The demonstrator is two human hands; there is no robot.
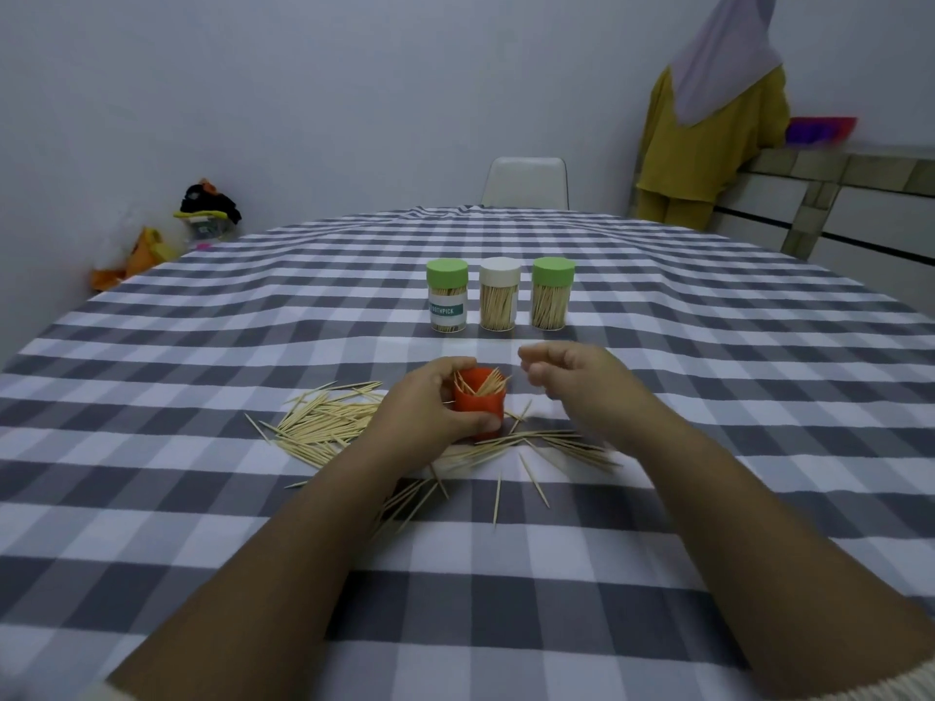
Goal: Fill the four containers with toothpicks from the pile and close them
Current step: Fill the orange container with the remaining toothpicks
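The left hand (430,407) wraps around the red container (478,404), fingers and thumb curled on its sides, holding it upright near the middle of the table (152,498), mouth open to the ceiling. Toothpicks (480,384) poke out of the mouth, fanning up and slightly to the right, uneven, not settled straight. The right hand (571,376) hovers just beside it, fingers loosely curled and apart, nothing visible between them. The loose pile (329,425) sprawls left of the container and under both wrists, most sticks lying left to right, a few strays pointing toward the near edge. Behind, well apart, stand three closed jars in a row: green-lidded labelled jar (447,302), white-lidded jar (499,293), second green-lidded jar (552,292), all packed with vertical sticks. Open checked cloth lies all around them.
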